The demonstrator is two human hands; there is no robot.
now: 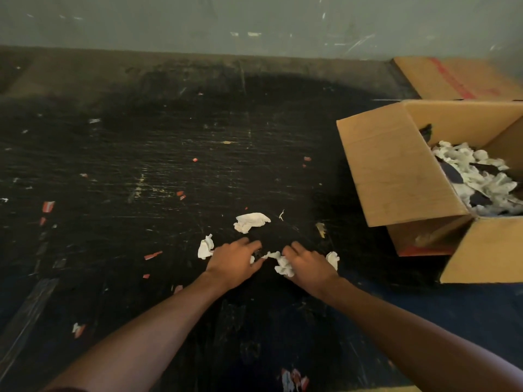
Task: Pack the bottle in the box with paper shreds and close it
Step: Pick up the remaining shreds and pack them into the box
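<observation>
Two bare arms reach up from the bottom of the frame. The left hand [235, 260] lies flat and open on the dark table [169, 165], fingers near some white paper. The right hand [307, 264] is closed around a crumpled white paper shred [283, 265].

More white paper pieces [252, 222] lie just beside the hands. The box [396, 171] sits at the right edge of the frame with its flaps open. It already has a lot of white paper shreds [475, 176] inside, mixed with dark bits.

I cannot see the bottle; it may be under the shreds. I think the last loose paper is being picked up. Closing the box is not yet done.

The table is black, scratched and dotted with tiny red scraps [48, 206]. A grey wall [254, 21] runs along the top.
</observation>
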